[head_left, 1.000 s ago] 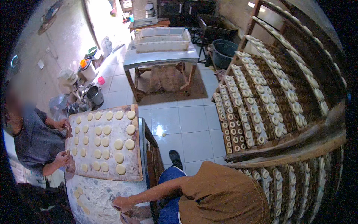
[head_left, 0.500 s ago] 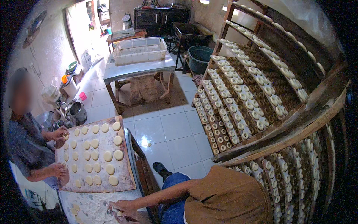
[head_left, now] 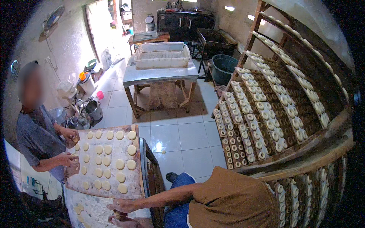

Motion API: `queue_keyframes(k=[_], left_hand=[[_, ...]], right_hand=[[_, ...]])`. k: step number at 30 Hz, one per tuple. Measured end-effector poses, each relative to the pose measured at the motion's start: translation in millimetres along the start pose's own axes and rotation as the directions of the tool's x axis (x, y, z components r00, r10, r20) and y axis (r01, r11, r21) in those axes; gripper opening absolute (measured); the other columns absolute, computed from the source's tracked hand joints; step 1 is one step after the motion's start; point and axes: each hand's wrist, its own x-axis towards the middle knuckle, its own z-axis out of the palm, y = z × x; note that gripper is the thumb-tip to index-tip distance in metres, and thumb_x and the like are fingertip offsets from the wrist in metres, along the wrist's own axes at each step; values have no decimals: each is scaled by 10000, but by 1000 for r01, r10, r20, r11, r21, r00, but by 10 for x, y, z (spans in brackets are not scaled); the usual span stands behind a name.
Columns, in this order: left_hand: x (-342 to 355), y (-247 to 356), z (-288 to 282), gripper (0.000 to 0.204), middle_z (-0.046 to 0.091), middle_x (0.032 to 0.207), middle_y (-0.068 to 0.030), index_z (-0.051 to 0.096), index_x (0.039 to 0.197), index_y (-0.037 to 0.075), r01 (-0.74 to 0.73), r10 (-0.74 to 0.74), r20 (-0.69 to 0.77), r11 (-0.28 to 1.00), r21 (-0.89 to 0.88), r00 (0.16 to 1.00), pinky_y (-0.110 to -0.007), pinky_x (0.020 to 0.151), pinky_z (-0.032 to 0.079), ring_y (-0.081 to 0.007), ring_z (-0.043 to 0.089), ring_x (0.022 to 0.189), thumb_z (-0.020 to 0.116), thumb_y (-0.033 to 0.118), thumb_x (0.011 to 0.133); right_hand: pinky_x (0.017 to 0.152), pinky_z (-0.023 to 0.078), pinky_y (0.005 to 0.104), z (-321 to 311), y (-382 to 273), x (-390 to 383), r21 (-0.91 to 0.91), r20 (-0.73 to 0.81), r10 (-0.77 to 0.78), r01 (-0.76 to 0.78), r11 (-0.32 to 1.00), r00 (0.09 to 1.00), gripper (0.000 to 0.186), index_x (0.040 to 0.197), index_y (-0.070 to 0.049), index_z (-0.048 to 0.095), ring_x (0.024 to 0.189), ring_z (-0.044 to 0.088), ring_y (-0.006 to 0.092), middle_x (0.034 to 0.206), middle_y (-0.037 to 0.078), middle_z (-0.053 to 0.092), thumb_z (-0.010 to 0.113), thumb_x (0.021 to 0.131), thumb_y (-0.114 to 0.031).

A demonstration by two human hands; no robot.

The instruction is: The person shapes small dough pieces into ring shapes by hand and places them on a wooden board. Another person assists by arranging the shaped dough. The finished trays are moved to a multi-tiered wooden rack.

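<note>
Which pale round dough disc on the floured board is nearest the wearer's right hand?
The lower-right corner disc; others there sit farther from that hand.

- No text, label, number or sign is legible anywhere.
- White sack (head_left: pixel 106 59) by the doorway: any print too small and washed out to read.
- Black two-door unit (head_left: pixel 178 23): any marking too small to read.
</note>
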Motion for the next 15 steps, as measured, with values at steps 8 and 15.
queue_keyframes(k=[8, 15], left_hand=[[-190, 230, 629, 522, 623, 1107, -151, 484, 1276, 40, 119, -126, -25, 975, -188, 992, -427, 751, 514, -299, 622, 914, 487, 440, 941], [-526, 80, 792, 529, 622, 1103, -145, 467, 1289, 37, 231, -310, -101, 854, -466, 945, -423, 731, 518, -288, 625, 893, 462, 446, 953]], right_hand=[[548, 423, 476, -511, 29, -116, -323, -21, -295, 273, 906, 955, 362, 1078, -32, 565, 659, 574, 351, 756, 161, 569, 493, 923, -350], [649, 470, 428, -754, 57, -294, -173, 155, -303, 327, 929, 940, 302, 848, -35, 626, 650, 586, 284, 727, 116, 599, 486, 926, -291]])
